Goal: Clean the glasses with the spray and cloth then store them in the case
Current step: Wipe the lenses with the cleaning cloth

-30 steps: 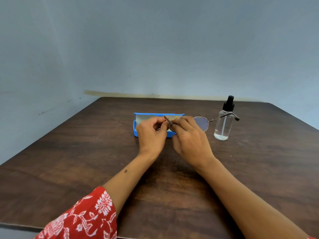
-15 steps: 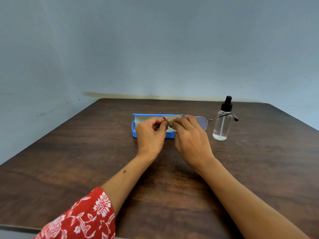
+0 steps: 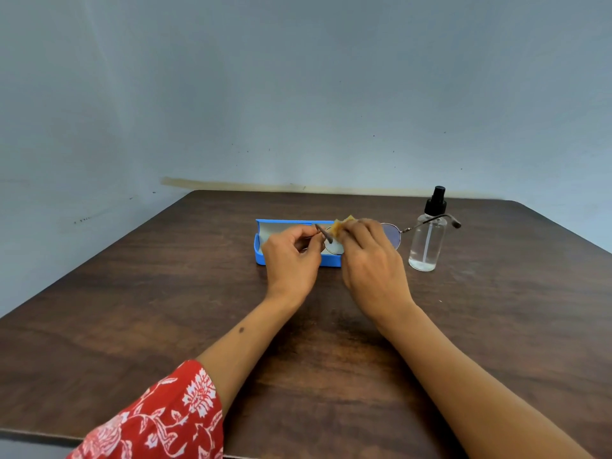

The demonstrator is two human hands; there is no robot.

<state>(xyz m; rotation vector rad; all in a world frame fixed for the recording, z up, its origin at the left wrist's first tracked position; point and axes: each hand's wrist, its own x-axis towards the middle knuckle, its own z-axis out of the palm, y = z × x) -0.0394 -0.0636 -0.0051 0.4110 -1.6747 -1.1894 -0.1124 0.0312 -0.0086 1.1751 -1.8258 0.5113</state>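
The wiping step looks to be in hand, with the storing still to come. At about 10 o'clock from the hands lies the blue glasses case [image 3: 265,251], open, hard and smooth like plastic, with a pale lining. The left hand [image 3: 291,260] pinches the thin metal frame of the glasses [image 3: 334,245] by the near temple, holding them up just in front of the case. The right hand [image 3: 371,260] pinches a small, soft yellow cloth [image 3: 341,226] against one round, clear lens. At 3 o'clock stands the spray bottle [image 3: 425,240], clear with a black top, and the other temple crosses in front of it. Next, I think, comes the other lens, wiped gently, then folding the temples. The brown wooden table [image 3: 132,309] has a grainy top.
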